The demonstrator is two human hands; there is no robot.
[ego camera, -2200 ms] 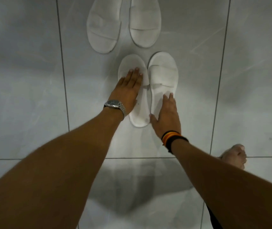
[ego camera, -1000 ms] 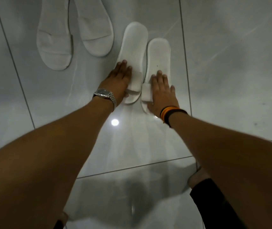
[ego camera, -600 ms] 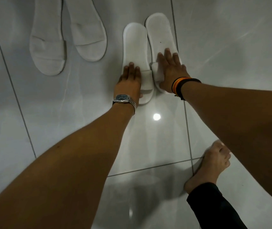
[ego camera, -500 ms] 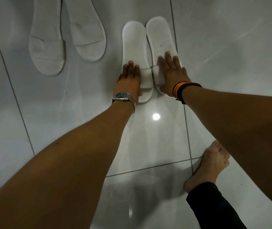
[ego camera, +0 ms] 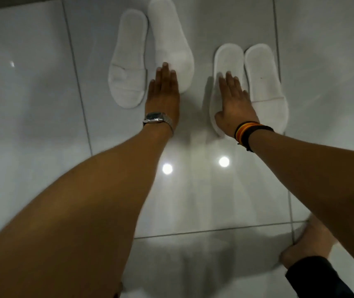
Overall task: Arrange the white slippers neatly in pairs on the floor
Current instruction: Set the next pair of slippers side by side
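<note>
Two pairs of white slippers lie on the glossy grey tiled floor. The left pair has one slipper (ego camera: 127,61) at the far left and a second slipper (ego camera: 170,41) beside it. My left hand (ego camera: 164,93), flat with fingers together, rests against the toe end of that second slipper. In the right pair, one slipper (ego camera: 228,61) lies under my right hand (ego camera: 233,106), which presses flat on its front half. Its partner (ego camera: 265,87) lies parallel, close against it on the right. Neither hand grips anything.
A bare foot (ego camera: 309,244) with a dark trouser cuff stands at the lower right. Tile joints (ego camera: 77,82) run across the floor. Two bright light reflections (ego camera: 224,161) show between my forearms. A darker edge (ego camera: 10,5) crosses the top left.
My left hand left the right pair and moved over to the left pair's inner slipper. My right hand shifted from the outer slipper onto the inner one. The view swung left.
</note>
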